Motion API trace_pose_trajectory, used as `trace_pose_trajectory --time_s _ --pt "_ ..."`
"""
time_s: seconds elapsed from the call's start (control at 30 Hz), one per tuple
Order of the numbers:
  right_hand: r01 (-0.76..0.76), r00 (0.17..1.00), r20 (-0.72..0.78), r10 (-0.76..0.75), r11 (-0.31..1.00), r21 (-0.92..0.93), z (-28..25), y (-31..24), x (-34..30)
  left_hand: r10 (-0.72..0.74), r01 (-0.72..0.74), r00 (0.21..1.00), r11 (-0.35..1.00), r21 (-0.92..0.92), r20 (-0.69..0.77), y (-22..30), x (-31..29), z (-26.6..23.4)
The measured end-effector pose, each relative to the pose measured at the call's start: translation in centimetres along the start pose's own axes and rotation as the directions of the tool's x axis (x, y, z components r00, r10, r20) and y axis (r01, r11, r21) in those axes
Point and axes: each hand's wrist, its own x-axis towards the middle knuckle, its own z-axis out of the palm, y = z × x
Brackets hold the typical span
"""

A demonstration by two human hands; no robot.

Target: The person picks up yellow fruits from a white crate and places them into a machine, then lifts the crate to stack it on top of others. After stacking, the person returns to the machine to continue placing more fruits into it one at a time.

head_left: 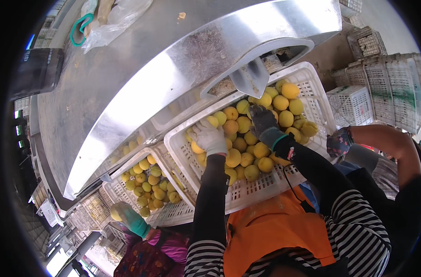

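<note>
A white plastic crate (pixel 321 99) holds many round yellow fruits (pixel 243 124) that look like peaches. My left hand (pixel 209 137), in a white glove, lies over fruits near the crate's left end, its fingers spread with the tips partly hidden. My right hand (pixel 263 121) wears a dark glove with a teal cuff. It reaches into the middle of the pile, fingers bent around a yellow fruit that is mostly hidden under the glove. Black sleeves cover both forearms.
A shiny metal table (pixel 141 60) has an outlet chute (pixel 250 76) above the crate. Another crate of fruits (pixel 188 196) stands at left, near a co-worker's gloved hand (pixel 132 219). Another person's gloved hand (pixel 339 141) is at right. Stacked crates (pixel 390 87) stand behind.
</note>
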Motion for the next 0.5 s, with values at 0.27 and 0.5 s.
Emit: trace_pose_trajectory --time_s 0.27,0.5 --pt "-0.112 0.968 0.224 0.110 0.994 -0.002 0.7 3.1 2.0 -0.014 0.058 0.998 0.218 -0.974 0.056 1.5 -4.6 -7.6" --pt "0.276 0.950 -0.104 -0.293 0.642 0.715 -17.8 -5.5 -4.3 0.465 0.570 0.798 -0.789 -0.228 0.384 -0.3 -8.4 -13.8"
